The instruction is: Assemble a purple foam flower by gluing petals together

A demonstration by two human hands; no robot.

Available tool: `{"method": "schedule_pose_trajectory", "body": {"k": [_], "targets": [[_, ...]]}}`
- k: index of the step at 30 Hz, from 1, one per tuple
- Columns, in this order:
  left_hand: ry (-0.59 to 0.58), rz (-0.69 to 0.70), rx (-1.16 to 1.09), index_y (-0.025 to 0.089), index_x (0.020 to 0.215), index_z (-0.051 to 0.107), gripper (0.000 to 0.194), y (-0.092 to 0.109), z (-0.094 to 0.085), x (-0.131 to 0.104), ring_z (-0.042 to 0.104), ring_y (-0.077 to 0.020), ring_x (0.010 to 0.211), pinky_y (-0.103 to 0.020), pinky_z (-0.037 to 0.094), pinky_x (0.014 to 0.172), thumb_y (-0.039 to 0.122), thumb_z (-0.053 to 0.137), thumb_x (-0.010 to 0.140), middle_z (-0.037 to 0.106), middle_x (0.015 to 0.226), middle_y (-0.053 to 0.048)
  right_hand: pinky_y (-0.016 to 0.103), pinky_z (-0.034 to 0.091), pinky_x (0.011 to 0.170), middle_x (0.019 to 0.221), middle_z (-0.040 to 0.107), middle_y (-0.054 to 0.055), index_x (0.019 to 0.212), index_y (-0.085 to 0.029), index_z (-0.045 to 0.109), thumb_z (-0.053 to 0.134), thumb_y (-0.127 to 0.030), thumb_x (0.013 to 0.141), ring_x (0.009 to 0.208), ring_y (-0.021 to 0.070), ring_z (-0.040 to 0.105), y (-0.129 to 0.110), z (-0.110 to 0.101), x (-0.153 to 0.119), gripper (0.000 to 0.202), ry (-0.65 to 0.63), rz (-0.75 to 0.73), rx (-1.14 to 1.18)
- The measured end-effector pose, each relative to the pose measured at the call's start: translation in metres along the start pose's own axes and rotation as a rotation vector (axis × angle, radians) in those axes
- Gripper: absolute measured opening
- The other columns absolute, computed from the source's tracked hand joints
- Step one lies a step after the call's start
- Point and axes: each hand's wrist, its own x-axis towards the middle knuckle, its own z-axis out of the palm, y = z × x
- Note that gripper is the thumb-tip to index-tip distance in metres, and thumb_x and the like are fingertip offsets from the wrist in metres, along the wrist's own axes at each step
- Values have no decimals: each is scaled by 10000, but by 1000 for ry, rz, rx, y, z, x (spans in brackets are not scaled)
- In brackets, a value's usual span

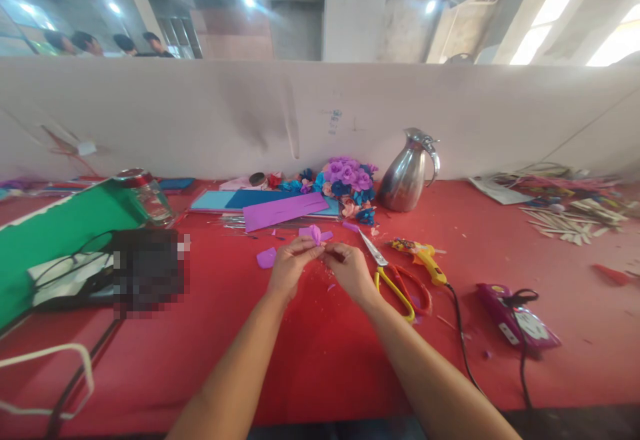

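Observation:
A small purple paper flower piece stands upright at the fingertips of my left hand, which pinches its base. Close beside it, my right hand has thumb and fingers pressed together; what it grips is too small to make out. Purple paper scraps lie around both hands. Behind them a purple paper strip rests across blue sheets. A bunch of purple, blue and pink paper flowers is at the back. Scissors with red and yellow handles lie slightly open right of my right hand.
A yellow glue gun with a black cable lies right of the scissors, near a magenta box. A metal jug stands behind. On the left are a glass jar, a green board and a dark blurred object. A partition borders the red table.

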Motion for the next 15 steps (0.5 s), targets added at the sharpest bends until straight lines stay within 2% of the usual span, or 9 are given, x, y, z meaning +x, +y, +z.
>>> {"method": "schedule_pose_trajectory", "body": {"k": [6, 10, 15], "targets": [[-23, -20, -22, 206, 745, 768, 105, -2, -1, 1, 576, -186, 872, -309, 409, 860, 262, 736, 663, 670, 839, -27, 291, 389, 603, 649, 659, 0, 723, -228, 727, 606, -331, 717, 579, 167, 528, 4, 1, 0, 159, 31, 6, -24], [-21, 24, 16, 221, 746, 770, 92, -6, -3, 2, 570, -181, 868, -309, 403, 868, 258, 729, 672, 664, 838, -21, 297, 393, 591, 641, 665, 6, 734, -226, 728, 610, -349, 725, 580, 178, 545, 5, 1, 0, 170, 25, 1, -41], [-59, 60, 43, 225, 760, 767, 104, -8, -4, 3, 563, -191, 914, -320, 393, 900, 291, 716, 698, 672, 896, -28, 326, 435, 641, 757, 723, 38, 791, -224, 735, 635, -371, 721, 643, 203, 600, 6, 2, 1, 191, 55, 2, -22]]}}
